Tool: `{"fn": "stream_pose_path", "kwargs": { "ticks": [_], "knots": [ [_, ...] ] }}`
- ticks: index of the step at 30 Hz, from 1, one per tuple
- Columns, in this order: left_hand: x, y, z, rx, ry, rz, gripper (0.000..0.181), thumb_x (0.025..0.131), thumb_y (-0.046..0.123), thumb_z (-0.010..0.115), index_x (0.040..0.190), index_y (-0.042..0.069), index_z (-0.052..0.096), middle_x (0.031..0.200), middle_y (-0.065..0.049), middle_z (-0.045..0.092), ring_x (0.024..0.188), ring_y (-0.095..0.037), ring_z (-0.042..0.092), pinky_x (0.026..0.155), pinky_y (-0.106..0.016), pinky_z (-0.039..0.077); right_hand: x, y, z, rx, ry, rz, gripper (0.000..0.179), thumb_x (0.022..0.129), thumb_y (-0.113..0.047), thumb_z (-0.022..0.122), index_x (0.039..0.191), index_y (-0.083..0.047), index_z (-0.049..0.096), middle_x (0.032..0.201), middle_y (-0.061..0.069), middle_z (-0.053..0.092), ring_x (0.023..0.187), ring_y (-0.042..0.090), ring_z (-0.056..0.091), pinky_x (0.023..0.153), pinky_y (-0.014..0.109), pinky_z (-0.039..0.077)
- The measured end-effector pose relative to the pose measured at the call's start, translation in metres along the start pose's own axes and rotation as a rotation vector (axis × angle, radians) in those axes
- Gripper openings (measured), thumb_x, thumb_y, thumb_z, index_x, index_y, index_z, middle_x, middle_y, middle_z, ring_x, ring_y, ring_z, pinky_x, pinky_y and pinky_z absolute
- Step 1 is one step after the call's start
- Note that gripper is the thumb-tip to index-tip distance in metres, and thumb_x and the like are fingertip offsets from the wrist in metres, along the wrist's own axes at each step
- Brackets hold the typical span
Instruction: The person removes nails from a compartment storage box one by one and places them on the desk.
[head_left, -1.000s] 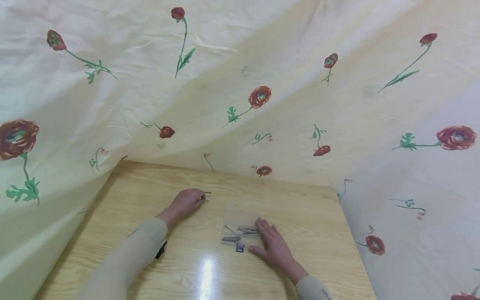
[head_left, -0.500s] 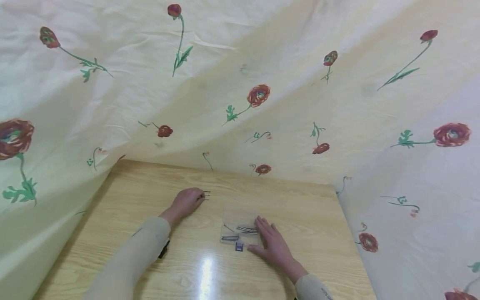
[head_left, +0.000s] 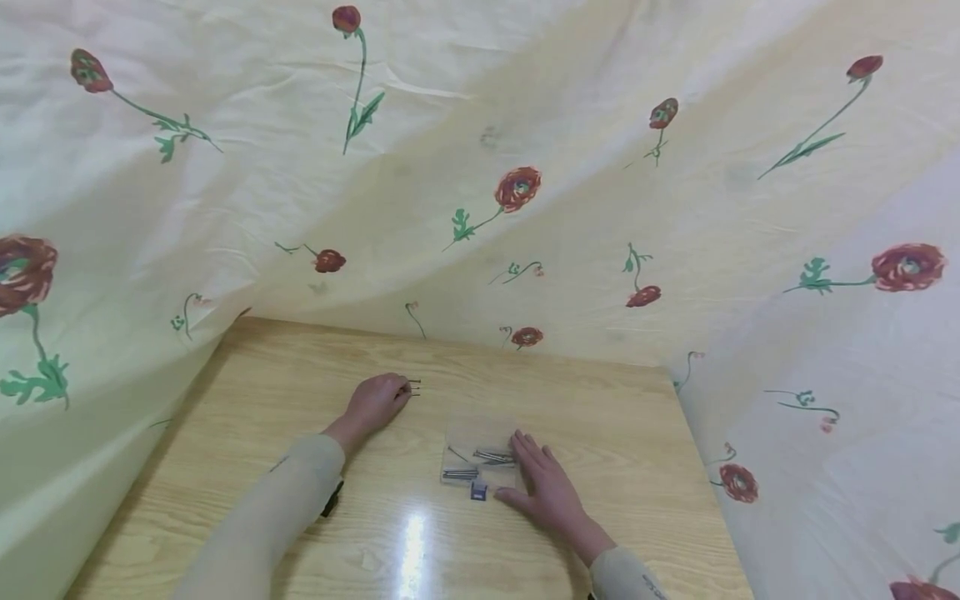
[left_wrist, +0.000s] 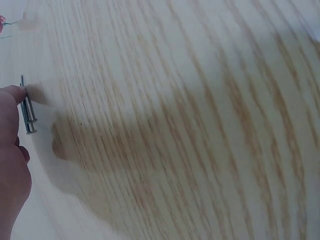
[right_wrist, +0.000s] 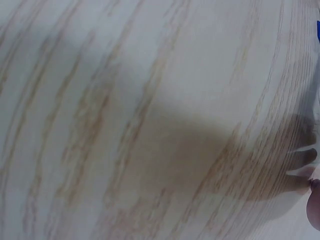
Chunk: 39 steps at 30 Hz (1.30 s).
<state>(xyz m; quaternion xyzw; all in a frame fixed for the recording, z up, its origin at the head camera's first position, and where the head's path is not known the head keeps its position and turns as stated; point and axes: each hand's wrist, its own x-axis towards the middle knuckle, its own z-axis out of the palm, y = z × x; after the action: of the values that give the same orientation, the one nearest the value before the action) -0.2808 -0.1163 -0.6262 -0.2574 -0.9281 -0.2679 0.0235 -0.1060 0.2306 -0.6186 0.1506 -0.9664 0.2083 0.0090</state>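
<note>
Your left hand point(head_left: 377, 402) at loose nails point(left_wrist: 25, 114), your right hand point(head_left: 551, 493) beside the clear box point(head_left: 480, 432).
Toward ten o'clock from the box, your left fingers curl and touch the nails on the table point(head_left: 300, 358); whether they pinch them, you can't tell. More nails point(head_left: 460, 474) lie inside the box, a blue tab point(head_left: 478, 492) at its six o'clock edge. At four o'clock, your right fingers rest extended, holding nothing.

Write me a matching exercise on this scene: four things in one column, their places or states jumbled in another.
1. Left hand
2. Right hand
3. Blue clip
4. Flowered cloth

A. Beyond the table
B. At the clear box's near edge
C. Holding some nails
D. At the clear box's right side

Pairs: 1-C, 2-D, 3-B, 4-A
</note>
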Motion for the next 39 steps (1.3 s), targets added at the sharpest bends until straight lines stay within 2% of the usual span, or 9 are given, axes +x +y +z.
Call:
{"fn": "stream_pose_path", "kwargs": {
  "ticks": [7, 12, 17, 19, 24, 32, 39],
  "knots": [
    [-0.002, 0.0, -0.003, -0.028, 0.0, 0.002, 0.008, 0.099, 0.013, 0.076, 0.105, 0.008, 0.078, 0.105, -0.007, 0.078, 0.095, -0.024, 0.076, 0.086, -0.042, 0.064, 0.002, 0.0, -0.002, 0.012, -0.027, 0.013, 0.097, 0.09, -0.057, 0.08, 0.163, -0.006, 0.041, 0.17, 0.012, 0.037, 0.157, 0.034, 0.035, 0.128, 0.058, 0.023],
    [-0.002, 0.006, -0.013, -0.09, -0.029, 0.021, 0.014, 0.099, 0.016, 0.077, 0.111, 0.009, 0.079, 0.115, -0.01, 0.079, 0.108, -0.03, 0.075, 0.096, -0.048, 0.061, 0.004, 0.001, -0.003, 0.003, -0.015, -0.006, 0.097, 0.09, -0.057, 0.08, 0.162, -0.005, 0.042, 0.169, 0.014, 0.039, 0.155, 0.036, 0.037, 0.127, 0.061, 0.026],
    [-0.001, 0.024, -0.023, -0.118, -0.104, 0.106, 0.023, 0.1, 0.021, 0.076, 0.118, 0.007, 0.077, 0.126, -0.013, 0.076, 0.119, -0.036, 0.071, 0.104, -0.054, 0.056, 0.005, 0.003, -0.006, 0.004, -0.039, 0.015, 0.097, 0.09, -0.058, 0.079, 0.163, -0.006, 0.041, 0.17, 0.011, 0.037, 0.158, 0.034, 0.034, 0.129, 0.058, 0.022],
    [-0.001, 0.03, -0.023, -0.094, -0.124, 0.159, 0.025, 0.1, 0.023, 0.076, 0.12, 0.008, 0.077, 0.126, -0.013, 0.076, 0.121, -0.035, 0.07, 0.104, -0.052, 0.056, 0.005, 0.004, -0.007, 0.004, -0.049, 0.023, 0.098, 0.091, -0.058, 0.079, 0.164, -0.007, 0.04, 0.171, 0.01, 0.035, 0.158, 0.033, 0.033, 0.13, 0.056, 0.02],
    [-0.002, 0.047, -0.017, -0.089, -0.149, 0.255, 0.026, 0.099, 0.025, 0.078, 0.12, 0.01, 0.077, 0.121, -0.008, 0.078, 0.117, -0.03, 0.072, 0.101, -0.047, 0.059, 0.006, 0.006, -0.007, -0.019, -0.035, 0.003, 0.098, 0.091, -0.06, 0.078, 0.163, -0.005, 0.041, 0.17, 0.012, 0.037, 0.157, 0.034, 0.034, 0.129, 0.058, 0.022],
    [-0.002, 0.074, -0.002, -0.073, -0.249, 0.337, 0.024, 0.096, 0.023, 0.081, 0.118, 0.012, 0.079, 0.119, -0.003, 0.078, 0.111, -0.022, 0.073, 0.1, -0.039, 0.059, 0.008, 0.009, -0.005, -0.035, 0.004, -0.043, 0.096, 0.09, -0.057, 0.079, 0.161, -0.002, 0.044, 0.167, 0.016, 0.042, 0.155, 0.038, 0.038, 0.127, 0.06, 0.025],
    [0.0, 0.084, 0.004, -0.005, -0.315, 0.406, 0.02, 0.097, 0.02, 0.078, 0.116, 0.014, 0.08, 0.118, -0.001, 0.079, 0.112, -0.019, 0.073, 0.101, -0.036, 0.058, 0.01, 0.01, -0.005, -0.048, -0.042, -0.025, 0.099, 0.091, -0.06, 0.077, 0.163, -0.005, 0.04, 0.17, 0.012, 0.037, 0.158, 0.032, 0.033, 0.13, 0.054, 0.02]
  ]
}}
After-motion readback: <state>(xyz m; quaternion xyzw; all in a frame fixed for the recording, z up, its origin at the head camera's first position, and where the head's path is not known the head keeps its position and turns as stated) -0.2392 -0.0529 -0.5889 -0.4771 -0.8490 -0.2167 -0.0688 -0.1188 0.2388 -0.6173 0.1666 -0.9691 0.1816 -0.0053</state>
